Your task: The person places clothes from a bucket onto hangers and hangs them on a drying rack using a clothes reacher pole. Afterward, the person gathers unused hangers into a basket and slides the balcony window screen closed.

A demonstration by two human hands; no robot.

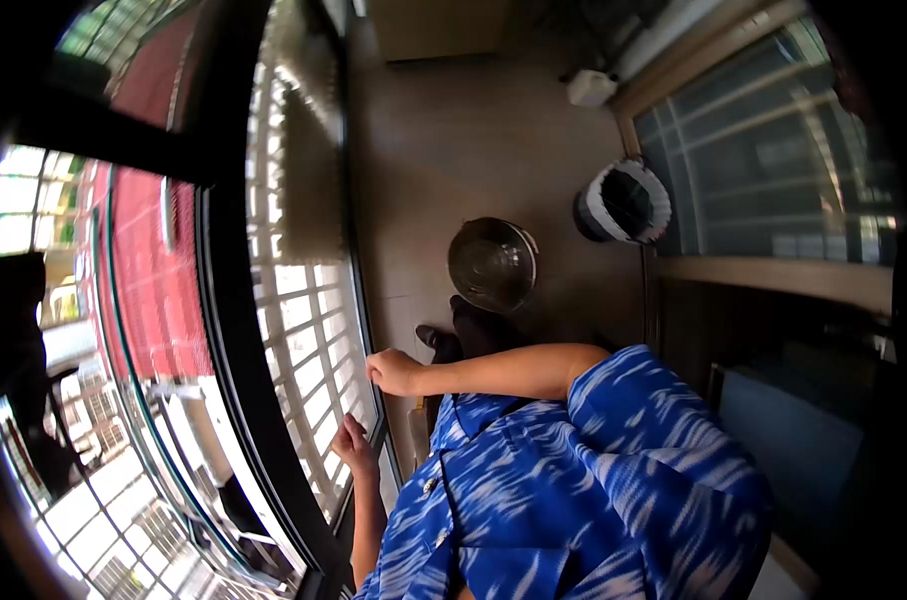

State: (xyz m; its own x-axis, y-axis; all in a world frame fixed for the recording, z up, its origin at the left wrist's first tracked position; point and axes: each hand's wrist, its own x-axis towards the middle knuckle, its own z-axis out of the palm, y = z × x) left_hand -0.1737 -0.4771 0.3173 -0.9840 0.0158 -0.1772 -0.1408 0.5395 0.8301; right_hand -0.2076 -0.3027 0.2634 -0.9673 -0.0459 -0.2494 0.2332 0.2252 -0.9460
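Observation:
My right hand [396,372] reaches across from the right, its fingers curled in at the edge of the window frame [352,215]. What those fingers hold, if anything, is hidden. Lower down, my left hand [354,446] is closed, with its fingertips bunched together in front of the bright window panel [299,310] with its white lattice pattern. Anything within this hand is too small to make out. Both forearms are bare below the short sleeves of a blue and white patterned shirt [534,480].
On the brown floor [424,130] by my feet stands a round, shiny bucket [492,265]. A bin [596,215] with a white liner stands near the right wall. A white container [591,88] sits beyond it. Dark window bars [239,340] run along my left; a glazed panel [764,150] is right.

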